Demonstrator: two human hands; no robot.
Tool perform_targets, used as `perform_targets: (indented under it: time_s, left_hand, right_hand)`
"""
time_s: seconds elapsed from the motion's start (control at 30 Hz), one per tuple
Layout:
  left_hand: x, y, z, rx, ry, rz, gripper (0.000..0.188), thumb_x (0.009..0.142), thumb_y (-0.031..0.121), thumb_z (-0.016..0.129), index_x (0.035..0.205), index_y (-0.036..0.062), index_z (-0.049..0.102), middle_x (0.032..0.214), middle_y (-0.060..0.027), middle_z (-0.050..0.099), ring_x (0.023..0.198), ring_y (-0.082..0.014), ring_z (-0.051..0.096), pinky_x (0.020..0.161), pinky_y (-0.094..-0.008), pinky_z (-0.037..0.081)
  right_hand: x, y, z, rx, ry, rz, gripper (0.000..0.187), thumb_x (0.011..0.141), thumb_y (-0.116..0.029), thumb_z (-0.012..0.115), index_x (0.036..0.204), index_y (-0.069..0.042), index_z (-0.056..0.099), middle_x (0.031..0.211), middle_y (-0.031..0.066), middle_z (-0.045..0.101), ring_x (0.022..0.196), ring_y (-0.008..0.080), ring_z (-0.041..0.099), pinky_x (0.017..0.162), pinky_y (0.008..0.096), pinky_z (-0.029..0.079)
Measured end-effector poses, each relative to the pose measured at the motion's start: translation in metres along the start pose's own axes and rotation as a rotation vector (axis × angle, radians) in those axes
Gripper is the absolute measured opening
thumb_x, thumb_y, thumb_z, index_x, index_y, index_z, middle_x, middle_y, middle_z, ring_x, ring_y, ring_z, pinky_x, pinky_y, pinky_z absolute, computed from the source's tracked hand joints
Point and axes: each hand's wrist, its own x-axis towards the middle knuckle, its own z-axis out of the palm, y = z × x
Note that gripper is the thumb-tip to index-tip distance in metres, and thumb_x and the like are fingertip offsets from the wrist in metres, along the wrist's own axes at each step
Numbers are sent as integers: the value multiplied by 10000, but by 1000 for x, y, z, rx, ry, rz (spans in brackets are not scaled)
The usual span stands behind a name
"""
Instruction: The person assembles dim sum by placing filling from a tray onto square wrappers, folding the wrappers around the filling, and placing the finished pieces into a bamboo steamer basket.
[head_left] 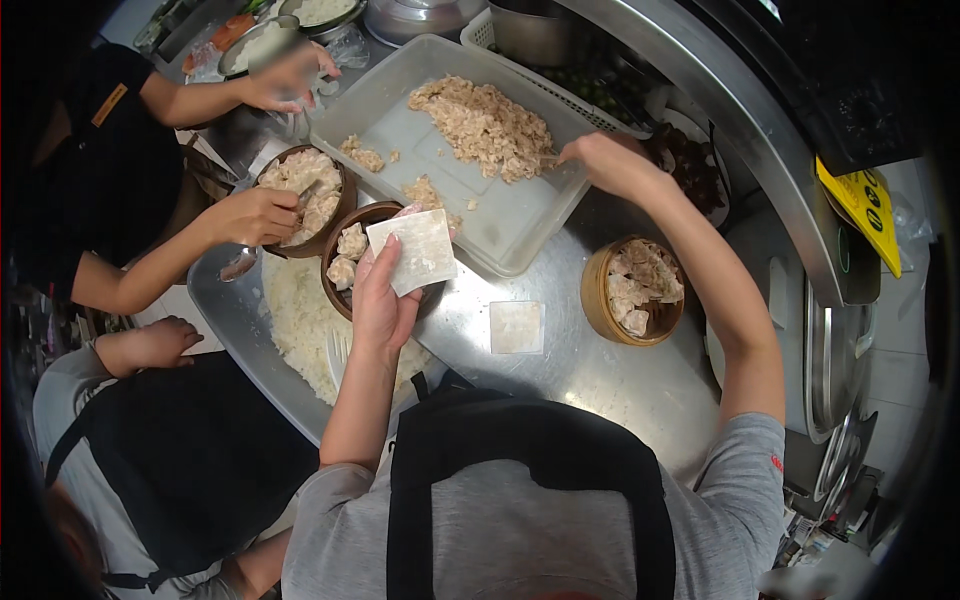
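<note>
My left hand (379,308) grips a square pale dumpling wrapper (418,250), with the thumb on top of it. Farther right, my right hand (622,164) is closed on a thin tool, its kind mostly hidden by the fingers. The tool's end touches a mound of pale minced filling (485,128) in a large translucent plastic tray (350,132). Another wrapper (516,327) lies flat on the steel table (600,385). Partly under the held wrapper stands a round bamboo steamer (333,295) with filled dumplings. A second steamer (598,318) with dumplings stands to the right.
At left, a co-worker's hand (255,217) holds a utensil over a bowl of filling (300,172). A grey tub (222,300) of white rice (300,335) with a white fork (338,355) stands nearby. A second person in a black apron (190,440) is close on my left.
</note>
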Motion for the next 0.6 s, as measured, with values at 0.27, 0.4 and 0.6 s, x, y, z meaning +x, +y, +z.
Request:
perform_targets:
  time_s: [0.27,0.4,0.6]
  left_hand:
    - [13,4,2,52,63,96,451,980,198,442,1354,-46,377,1280,-204,519,1160,-294,554,977,-390,471]
    - [20,15,-1,109,47,157,451,980,199,445,1348,-51,380,1271,-190,527,1152,-275,558,979,-385,470]
    - [20,8,7,68,36,157,452,977,199,452,1352,-45,384,1255,-170,541,1088,-258,596,888,-341,520]
  right_hand:
    - [-2,-3,11,15,48,-118,299,740,96,501,983,11,652,1001,219,641,982,352,610,847,407,491]
    - [1,-3,4,118,155,-61,207,744,73,530,914,21,636,958,213,644,952,351,618,815,425,498]
    - [11,0,21,-30,184,-174,207,767,45,515,918,0,650,926,205,657,912,360,632,778,421,513]
